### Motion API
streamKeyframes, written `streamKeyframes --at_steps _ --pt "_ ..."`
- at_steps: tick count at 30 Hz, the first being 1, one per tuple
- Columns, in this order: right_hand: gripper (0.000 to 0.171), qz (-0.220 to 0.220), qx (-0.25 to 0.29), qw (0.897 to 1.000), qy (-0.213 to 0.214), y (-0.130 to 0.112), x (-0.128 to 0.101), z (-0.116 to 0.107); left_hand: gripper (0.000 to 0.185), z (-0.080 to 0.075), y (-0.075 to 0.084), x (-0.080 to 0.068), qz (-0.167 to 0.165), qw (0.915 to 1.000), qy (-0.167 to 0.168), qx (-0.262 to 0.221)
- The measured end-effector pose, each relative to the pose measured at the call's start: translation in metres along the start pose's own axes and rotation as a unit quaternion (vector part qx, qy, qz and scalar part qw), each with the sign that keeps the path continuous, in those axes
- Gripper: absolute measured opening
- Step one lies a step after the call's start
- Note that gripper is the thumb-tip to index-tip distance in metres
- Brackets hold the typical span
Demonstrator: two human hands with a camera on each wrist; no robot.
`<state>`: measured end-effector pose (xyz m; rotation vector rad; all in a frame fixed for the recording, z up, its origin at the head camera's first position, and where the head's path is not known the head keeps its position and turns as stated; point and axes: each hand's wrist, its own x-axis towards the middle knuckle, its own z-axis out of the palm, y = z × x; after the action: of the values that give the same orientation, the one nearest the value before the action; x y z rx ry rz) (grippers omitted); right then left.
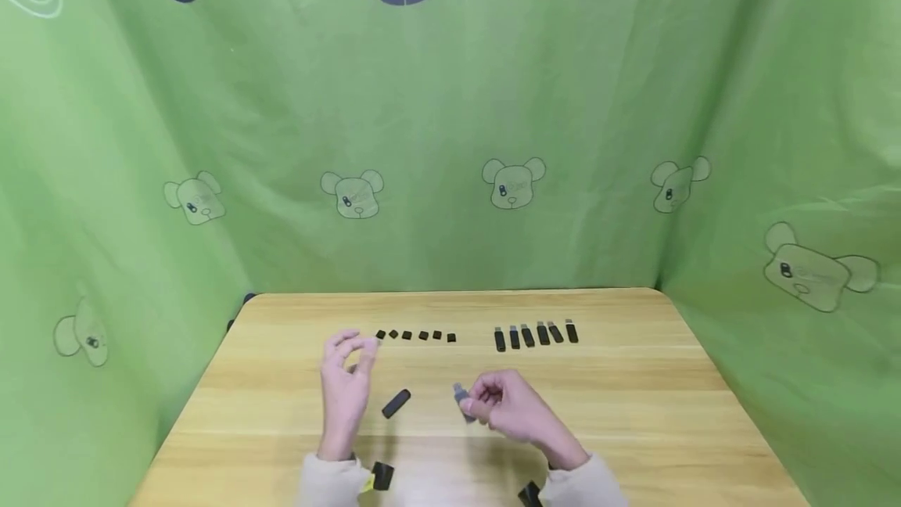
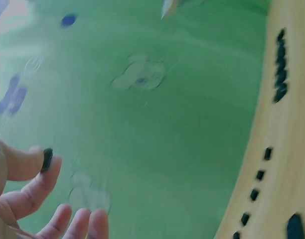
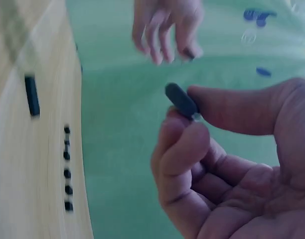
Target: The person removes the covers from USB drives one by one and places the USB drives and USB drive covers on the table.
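My left hand [image 1: 357, 352] is raised above the table [image 1: 633, 413], with a small black cap [image 2: 47, 159] pinched between thumb and forefinger. My right hand [image 1: 479, 401] hovers to its right, thumb and fingers holding a dark grey USB stick [image 3: 181, 99] by one end, its other end pointing toward the left hand. One black stick [image 1: 396, 404] lies flat on the table between the two hands. The right wrist view shows the left hand [image 3: 165, 30] beyond the held stick, apart from it.
Several small black caps [image 1: 415, 335] sit in a row at the back middle of the table. To their right stands a row of several black USB sticks [image 1: 535, 333]. Green printed cloth [image 1: 450, 139] walls in the table on three sides.
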<state>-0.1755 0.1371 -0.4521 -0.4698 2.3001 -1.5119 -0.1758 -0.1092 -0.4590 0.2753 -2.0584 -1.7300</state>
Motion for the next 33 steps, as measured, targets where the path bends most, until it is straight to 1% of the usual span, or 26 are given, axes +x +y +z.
streamKeyframes --at_steps 2,4,5,7,10,12,16,20,22,25,28,30,33 --pt "0.017 0.023 -0.003 0.999 0.035 0.005 0.008 -0.007 0.024 0.001 -0.003 -0.002 0.007 0.9993 -0.037 0.003" --pt "0.017 0.042 -0.006 0.997 0.069 0.01 0.017 -0.015 0.024 0.006 -0.007 -0.008 0.004 0.9984 -0.057 0.002" --pt "0.017 0.051 -0.009 0.995 0.085 0.012 0.022 -0.019 0.024 0.009 -0.01 -0.011 0.001 0.9983 -0.059 0.0" --pt "0.017 0.065 -0.014 0.991 0.116 0.018 0.031 -0.027 0.022 0.013 -0.014 -0.017 -0.006 0.9986 -0.052 -0.004" --pt "0.017 0.07 -0.029 0.985 0.153 0.026 0.044 -0.037 0.023 0.016 -0.018 -0.024 -0.015 0.9989 -0.041 -0.015" --pt "0.017 0.065 -0.042 0.983 0.168 0.032 0.053 -0.043 0.023 0.017 -0.02 -0.026 -0.017 0.999 -0.038 -0.017" --pt "0.016 0.07 -0.064 0.979 0.18 0.047 0.072 -0.051 0.024 0.018 -0.021 -0.026 -0.025 0.9981 -0.05 -0.027" --pt "0.015 0.094 -0.08 0.977 0.172 0.062 0.091 -0.056 0.025 0.02 -0.021 -0.027 -0.031 0.9969 -0.064 -0.033" --pt "0.016 0.104 -0.093 0.977 0.161 0.068 0.099 -0.057 0.026 0.021 -0.021 -0.027 -0.034 0.9967 -0.065 -0.035" --pt "0.017 0.113 -0.125 0.974 0.153 0.075 0.109 -0.056 0.026 0.022 -0.022 -0.027 -0.033 0.9969 -0.064 -0.033" --pt "0.019 0.117 -0.14 0.971 0.156 0.082 0.116 -0.053 0.025 0.022 -0.022 -0.028 -0.029 0.9975 -0.06 -0.026" --pt "0.025 0.126 -0.132 0.97 0.163 0.086 0.121 -0.05 0.024 0.023 -0.021 -0.03 -0.02 0.998 -0.057 -0.017" --pt "0.041 0.149 -0.112 0.968 0.169 0.093 0.127 -0.046 0.022 0.024 -0.02 -0.031 -0.014 0.9983 -0.056 -0.008"
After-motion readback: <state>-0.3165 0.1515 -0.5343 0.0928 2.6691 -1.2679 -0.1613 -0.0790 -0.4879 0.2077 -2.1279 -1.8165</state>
